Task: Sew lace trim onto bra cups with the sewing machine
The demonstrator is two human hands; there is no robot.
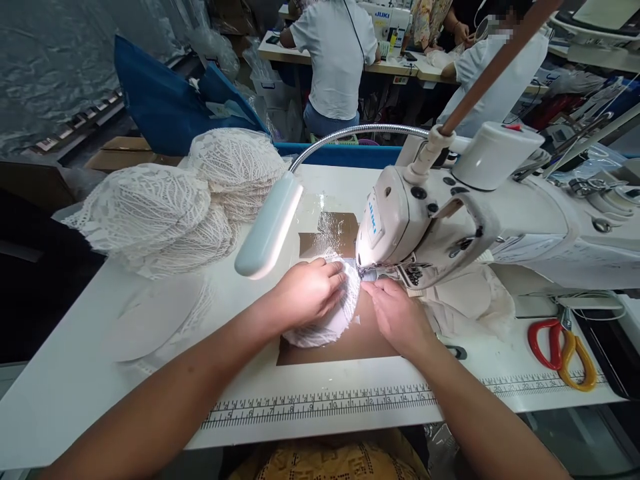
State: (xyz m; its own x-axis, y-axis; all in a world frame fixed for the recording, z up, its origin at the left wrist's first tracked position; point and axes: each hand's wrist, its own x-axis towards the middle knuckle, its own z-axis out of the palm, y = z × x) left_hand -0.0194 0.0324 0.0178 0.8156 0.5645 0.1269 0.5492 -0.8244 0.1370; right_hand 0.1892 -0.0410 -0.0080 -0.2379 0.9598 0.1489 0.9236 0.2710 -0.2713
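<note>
A white lace bra cup lies under the head of the sewing machine, its right edge beside the needle area. My left hand rests on top of the cup with its fingers curled and pressed into the lace. My right hand is at the cup's right edge, close to the presser foot, thumb and forefinger together. What those right fingertips pinch is partly hidden. Beneath the cup is a brown plate on the white table.
Stacks of lace cups and a smooth oval piece lie left. A lamp hangs over the table. Pale fabric and red-and-yellow-handled scissors lie right. A ruler strip runs along the front edge. People sit behind.
</note>
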